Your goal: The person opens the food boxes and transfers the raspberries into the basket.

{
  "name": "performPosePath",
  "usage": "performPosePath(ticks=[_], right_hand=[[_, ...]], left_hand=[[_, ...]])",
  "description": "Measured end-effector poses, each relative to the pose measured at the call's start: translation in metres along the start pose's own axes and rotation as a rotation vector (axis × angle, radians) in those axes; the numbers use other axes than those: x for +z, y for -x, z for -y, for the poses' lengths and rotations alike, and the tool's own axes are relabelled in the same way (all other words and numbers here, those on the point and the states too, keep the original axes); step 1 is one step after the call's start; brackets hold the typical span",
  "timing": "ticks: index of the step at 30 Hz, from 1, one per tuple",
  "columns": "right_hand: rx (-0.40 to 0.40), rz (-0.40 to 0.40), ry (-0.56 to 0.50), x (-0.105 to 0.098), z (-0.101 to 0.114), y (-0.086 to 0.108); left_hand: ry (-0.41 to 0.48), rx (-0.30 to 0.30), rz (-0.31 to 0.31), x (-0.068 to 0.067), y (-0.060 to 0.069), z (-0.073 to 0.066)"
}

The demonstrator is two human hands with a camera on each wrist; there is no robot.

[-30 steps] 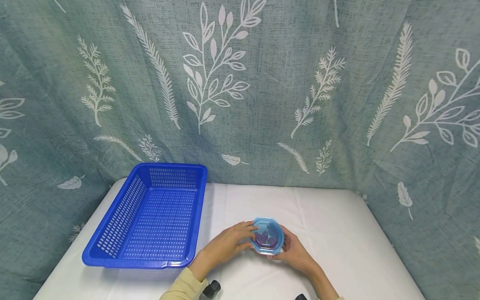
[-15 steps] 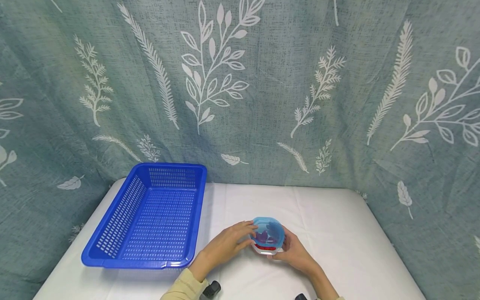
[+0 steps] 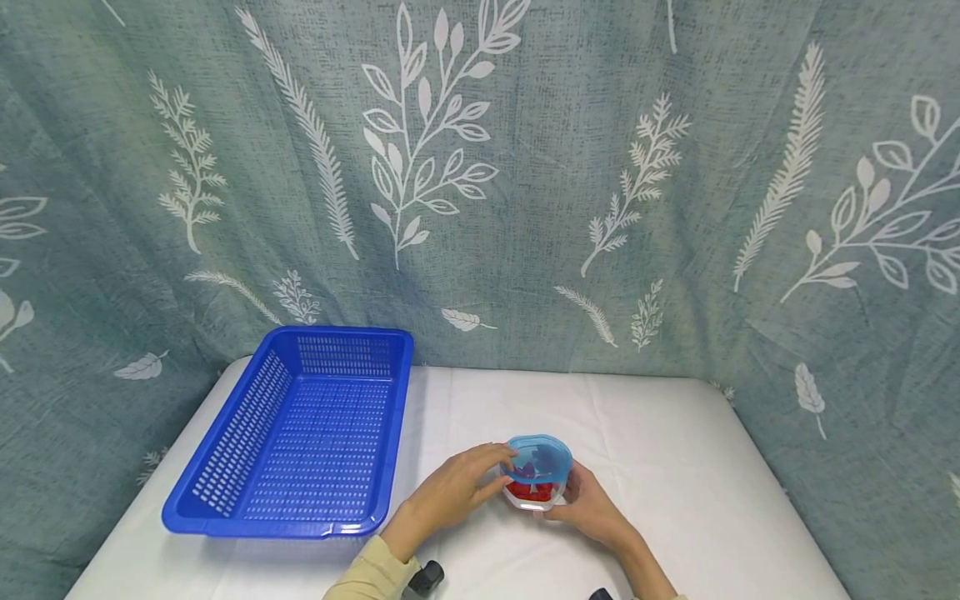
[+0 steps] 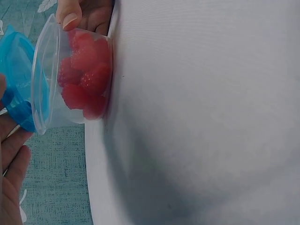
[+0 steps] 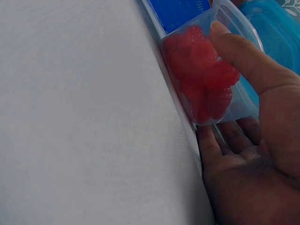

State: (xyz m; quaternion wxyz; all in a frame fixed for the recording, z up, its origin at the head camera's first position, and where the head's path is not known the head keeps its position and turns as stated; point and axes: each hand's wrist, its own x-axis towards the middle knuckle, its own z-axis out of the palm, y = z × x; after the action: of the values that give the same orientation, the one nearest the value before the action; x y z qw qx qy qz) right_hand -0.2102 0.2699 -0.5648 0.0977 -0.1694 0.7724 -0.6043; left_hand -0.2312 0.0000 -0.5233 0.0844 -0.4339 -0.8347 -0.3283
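A clear plastic container [image 4: 54, 112] stands on the white table with red raspberries [image 4: 86, 75] inside. Its translucent blue lid [image 3: 543, 458] is tilted up over the opening, raised at the near side. My left hand [image 3: 467, 485] holds the lid at its left edge, fingers partly out of the left wrist view. My right hand [image 3: 595, 507] grips the container from the right, thumb on the near wall and fingers at the far side. In the right wrist view the raspberries [image 5: 199, 70] show through the wall.
A large blue perforated plastic basket [image 3: 378, 500] stands to the left on the white-covered table [image 3: 675, 467]. A green leaf-patterned curtain [image 3: 540, 208] hangs behind and at both sides. Black wrist camera mounts [image 3: 427, 577] sit by the forearms.
The lid, level over the container earlier, has lifted at its near edge and tilted back, exposing the red raspberries. My right hand and the container have barely moved.
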Motion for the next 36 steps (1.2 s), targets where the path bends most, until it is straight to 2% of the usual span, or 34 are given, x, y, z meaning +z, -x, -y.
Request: performPosePath(ticks=[10,14,20,27,31,36], right_hand=[[-0.022,0.030,-0.053,0.000,-0.003,0.000],[-0.017,0.030,-0.070,0.000,-0.004,0.000],[-0.042,0.020,-0.029,0.000,-0.006,0.000],[-0.044,0.014,-0.033,0.000,-0.007,0.000],[-0.045,0.009,-0.033,0.000,-0.007,-0.001],[-0.017,-0.010,0.000,0.001,-0.006,-0.001]], left_hand=[[0.034,0.005,-0.035,0.003,-0.002,0.002],[0.101,0.015,-0.074,0.004,-0.004,0.004],[0.226,0.022,-0.130,0.009,-0.008,0.008],[0.215,0.009,-0.150,0.013,-0.010,0.011],[0.210,0.027,-0.194,0.015,-0.012,0.010],[0.250,0.031,-0.249,0.017,-0.015,0.008]])
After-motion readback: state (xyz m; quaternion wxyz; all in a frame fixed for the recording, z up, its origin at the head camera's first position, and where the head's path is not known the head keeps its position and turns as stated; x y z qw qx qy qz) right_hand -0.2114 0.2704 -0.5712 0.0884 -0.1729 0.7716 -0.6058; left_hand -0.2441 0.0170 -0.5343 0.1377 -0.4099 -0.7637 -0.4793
